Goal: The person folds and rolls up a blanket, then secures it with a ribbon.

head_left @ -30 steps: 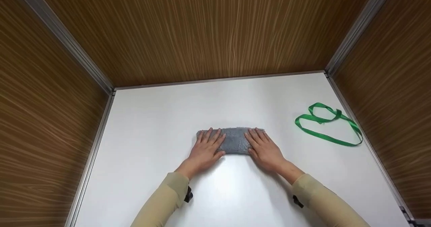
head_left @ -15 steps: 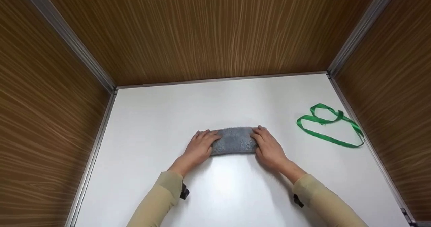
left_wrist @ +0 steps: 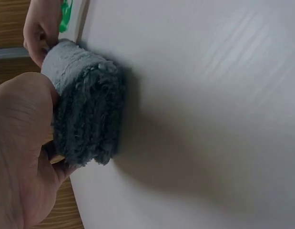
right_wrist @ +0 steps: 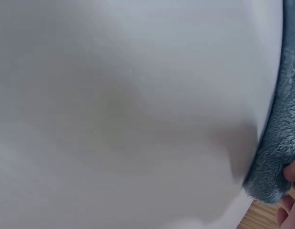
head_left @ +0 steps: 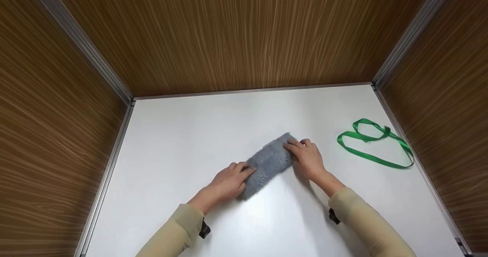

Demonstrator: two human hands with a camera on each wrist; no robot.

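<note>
Fleece is what you've got between your hands, so expect it to be soft, light and floppy, with zero stiffness of its own. Going left to right: your left hand (head_left: 228, 180) has its fingers curled onto the near-left end of the folded grey fleece cloth (head_left: 268, 163), and the left wrist view shows the thumb and fingers wrapped round the thick folded stack (left_wrist: 87, 117), so that end is properly gripped. The cloth lies diagonally on the white table (head_left: 183, 142), roughly in the middle, near end toward you on the left, far end angled away to the right. Your right hand (head_left: 308, 158) sits on that far-right end with its fingers bent over the edge, pinching it; the right wrist view only catches fingertips (right_wrist: 291, 172) at the fuzzy corner (right_wrist: 276, 157).

My take: the layers will slide and spring open if you hold only the top one, so pinch through the whole thickness at each short end. It shouldn't be slippery or fragile, the pile grips skin fine.

Over by the right wall, well apart from the cloth, there's a loose green ribbon (head_left: 375, 142).
</note>
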